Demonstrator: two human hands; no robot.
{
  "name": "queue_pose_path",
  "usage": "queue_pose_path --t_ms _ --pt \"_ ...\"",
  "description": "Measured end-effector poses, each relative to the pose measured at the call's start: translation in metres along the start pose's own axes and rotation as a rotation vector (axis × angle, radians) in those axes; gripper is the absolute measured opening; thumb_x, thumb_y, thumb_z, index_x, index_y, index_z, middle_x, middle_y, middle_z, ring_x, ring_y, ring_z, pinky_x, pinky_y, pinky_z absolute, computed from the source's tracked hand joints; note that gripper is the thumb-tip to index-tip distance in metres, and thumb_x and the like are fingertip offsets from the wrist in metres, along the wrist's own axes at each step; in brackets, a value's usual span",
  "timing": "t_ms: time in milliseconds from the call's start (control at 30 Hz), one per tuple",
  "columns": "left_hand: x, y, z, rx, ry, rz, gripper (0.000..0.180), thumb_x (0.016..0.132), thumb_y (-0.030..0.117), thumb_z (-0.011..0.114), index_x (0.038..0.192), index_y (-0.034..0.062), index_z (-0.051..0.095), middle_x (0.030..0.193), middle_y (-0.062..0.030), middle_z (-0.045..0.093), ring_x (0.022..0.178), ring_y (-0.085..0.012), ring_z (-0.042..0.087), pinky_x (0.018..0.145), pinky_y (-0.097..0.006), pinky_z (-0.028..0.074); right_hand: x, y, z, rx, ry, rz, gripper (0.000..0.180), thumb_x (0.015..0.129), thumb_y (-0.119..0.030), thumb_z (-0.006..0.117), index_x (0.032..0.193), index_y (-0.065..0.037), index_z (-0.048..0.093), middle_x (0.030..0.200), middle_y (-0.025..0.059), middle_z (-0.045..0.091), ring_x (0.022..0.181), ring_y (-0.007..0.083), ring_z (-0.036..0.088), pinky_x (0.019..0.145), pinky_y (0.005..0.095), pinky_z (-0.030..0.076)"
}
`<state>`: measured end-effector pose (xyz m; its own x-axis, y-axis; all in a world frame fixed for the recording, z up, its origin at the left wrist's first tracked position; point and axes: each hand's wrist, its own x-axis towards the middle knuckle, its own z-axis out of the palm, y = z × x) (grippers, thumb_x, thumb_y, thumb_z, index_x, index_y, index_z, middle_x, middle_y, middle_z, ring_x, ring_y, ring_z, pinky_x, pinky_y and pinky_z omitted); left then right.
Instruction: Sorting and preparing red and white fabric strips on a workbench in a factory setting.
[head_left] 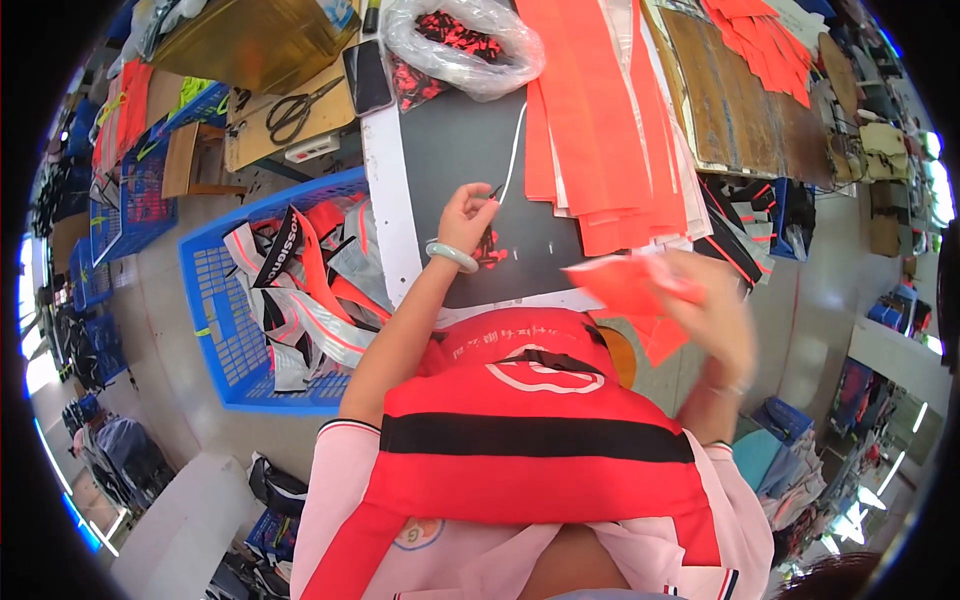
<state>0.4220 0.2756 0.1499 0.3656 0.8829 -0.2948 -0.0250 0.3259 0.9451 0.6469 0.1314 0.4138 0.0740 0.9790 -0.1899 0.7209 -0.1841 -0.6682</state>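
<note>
My left hand [466, 220], with a pale bangle at its wrist, is over the dark grey tabletop [450, 135]. Its fingertips are pinched together on a small black piece [495, 192], too small to name. A thin white cord [513, 150] runs up from beside those fingertips. Just under that hand lie a few small red-and-black pieces [490, 250]. At the table's near right corner, my right hand [715, 315] is blurred by motion. It grips orange fabric pieces [625, 290], which hang off the edge in front of my red apron.
Long orange fabric strips [590, 120] are stacked on the table's right side. A clear plastic bag [460, 50] of red-and-black pieces stands at the back, beside a phone [370, 78]. Black scissors [303, 112] lie farther left. A blue crate [225, 340] of trimmed fabric stands on the floor.
</note>
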Motion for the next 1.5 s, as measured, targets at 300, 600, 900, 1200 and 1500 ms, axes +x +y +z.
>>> queue_pose_path --t_ms 300,600,900,1200,1500 --pt "-0.005 0.023 -0.016 -0.207 -0.174 -0.333 0.028 0.094 0.019 0.061 0.114 -0.0005 0.063 0.09 -0.0052 0.066 0.074 -0.0098 0.062 0.067 -0.023 0.051 0.056 0.065 0.166 0.358 -0.289 0.234 0.04 0.088 -0.031 0.059 0.121 -0.008 0.061 0.109 0.0181 0.065 0.099 0.0366 0.061 0.085 0.0391 0.048" --pt "-0.003 0.02 -0.01 -0.175 -0.262 -0.331 0.027 0.095 0.016 0.056 0.115 -0.0009 0.063 0.082 -0.003 0.064 0.057 -0.0029 0.045 0.051 -0.018 0.036 0.067 0.084 0.16 0.447 -0.241 0.21 0.042 0.088 -0.027 0.058 0.123 -0.003 0.059 0.112 0.0196 0.064 0.103 0.0332 0.062 0.089 0.0368 0.048" --pt "0.02 -0.001 0.001 -0.115 -0.198 -0.457 0.026 0.096 0.017 0.055 0.112 -0.0016 0.063 0.07 0.0016 0.058 0.049 -0.0025 0.037 0.044 -0.019 0.028 0.077 0.097 0.164 0.483 -0.196 0.227 0.043 0.088 -0.024 0.06 0.124 -0.001 0.058 0.114 0.0172 0.065 0.107 0.0293 0.062 0.092 0.0336 0.047" --pt "0.006 0.048 -0.008 -0.337 -0.647 -0.609 0.027 0.097 0.018 0.055 0.117 -0.001 0.056 0.074 -0.0004 0.057 0.051 -0.0032 0.042 0.043 -0.019 0.03 0.089 0.092 0.15 0.814 -0.478 0.194 0.038 0.086 -0.018 0.065 0.119 -0.001 0.06 0.107 0.0074 0.065 0.097 0.0131 0.06 0.086 0.029 0.048" --pt "-0.02 0.05 -0.014 -0.562 -0.66 -0.627 0.015 0.093 0.012 0.059 0.106 0.0026 0.058 0.077 -0.0039 0.061 0.059 -0.0059 0.051 0.05 -0.019 0.036 0.064 0.069 0.123 0.936 -0.444 0.208 0.027 0.085 -0.019 0.07 0.103 -0.001 0.061 0.091 -0.0003 0.062 0.085 0.0063 0.055 0.075 0.0236 0.046"
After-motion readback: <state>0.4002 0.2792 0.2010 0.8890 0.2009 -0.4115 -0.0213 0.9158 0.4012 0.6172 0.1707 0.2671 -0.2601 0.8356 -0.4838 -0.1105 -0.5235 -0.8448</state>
